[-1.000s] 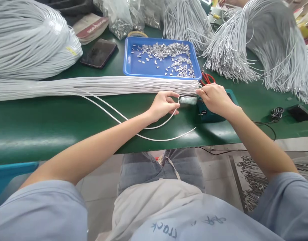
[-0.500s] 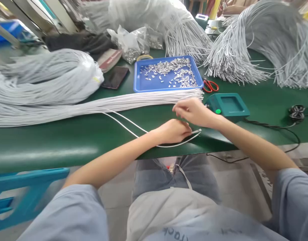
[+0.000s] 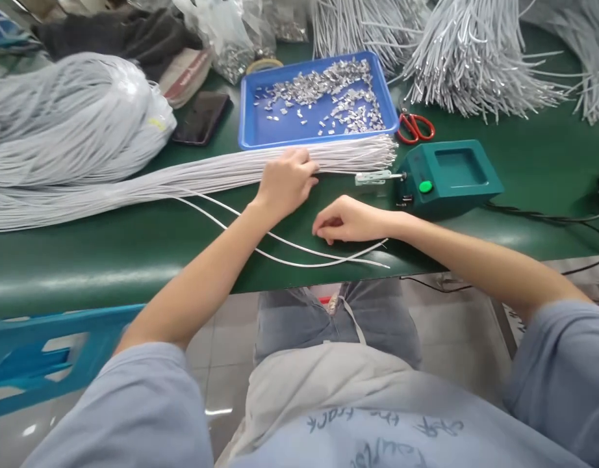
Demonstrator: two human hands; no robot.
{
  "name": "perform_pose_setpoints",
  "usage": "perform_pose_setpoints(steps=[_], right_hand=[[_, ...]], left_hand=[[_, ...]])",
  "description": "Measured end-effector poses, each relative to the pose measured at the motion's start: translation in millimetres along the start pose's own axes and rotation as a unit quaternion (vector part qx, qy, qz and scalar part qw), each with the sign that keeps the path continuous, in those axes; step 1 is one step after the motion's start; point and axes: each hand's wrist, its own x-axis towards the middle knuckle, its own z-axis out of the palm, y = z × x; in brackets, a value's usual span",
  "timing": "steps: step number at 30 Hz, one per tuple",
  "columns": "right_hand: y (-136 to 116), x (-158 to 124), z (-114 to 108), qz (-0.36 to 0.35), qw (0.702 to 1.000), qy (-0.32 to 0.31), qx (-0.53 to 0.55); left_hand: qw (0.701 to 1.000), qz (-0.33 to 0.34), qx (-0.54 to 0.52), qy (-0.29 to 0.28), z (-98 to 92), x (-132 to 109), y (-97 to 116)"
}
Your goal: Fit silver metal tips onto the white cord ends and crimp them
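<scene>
My left hand (image 3: 287, 183) rests at the near edge of a long bundle of white cables (image 3: 206, 177), its fingers bent round a cable there. To its right my right hand (image 3: 349, 220) hovers above the table with thumb and fingertips pinched together; whatever is between them, if anything, is hidden. Two separate white cables (image 3: 304, 263) lie below the hands, crossing near their right ends. A pale clothespin-like clip (image 3: 372, 177) sticks out from the side of a green box (image 3: 458, 175) with a bright green button, just beyond my right hand.
Behind the bundle stands a blue tray (image 3: 284, 133) with many small metal pieces. Red-handled scissors (image 3: 415, 128) lie beside it. A phone (image 3: 202, 118), a large cable coil (image 3: 80, 117), bags of metal parts (image 3: 236, 55) and more cable bundles (image 3: 479, 71) surround it.
My left hand has let go of the cable with the metal end and moved up and left to the bundle. My right hand has come down and left, now below the clip. The view has tilted down.
</scene>
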Motion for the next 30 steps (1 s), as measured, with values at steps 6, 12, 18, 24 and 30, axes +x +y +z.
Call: perform_pose_setpoints(steps=[6, 12, 18, 24, 30], right_hand=[[10, 5, 0, 0.002, 0.997, 0.027, 0.078], [13, 7, -3, -0.011, 0.993, 0.044, 0.106], [15, 10, -4, -0.002, 0.991, 0.045, 0.124], [17, 11, -7, -0.016, 0.983, 0.084, 0.16], [16, 13, -9, 0.036, 0.97, 0.1, 0.219]], left_hand=[[0.996, -0.055, -0.06, 0.034, 18.5, 4, -8], [0.984, -0.044, -0.12, 0.125, 18.7, 3, -15], [0.978, -0.011, -0.165, 0.123, -0.1, -8, 9], [0.967, 0.086, -0.238, 0.024, -19.6, -22, 48], [0.928, 0.135, -0.311, -0.152, -29.9, -39, 77]])
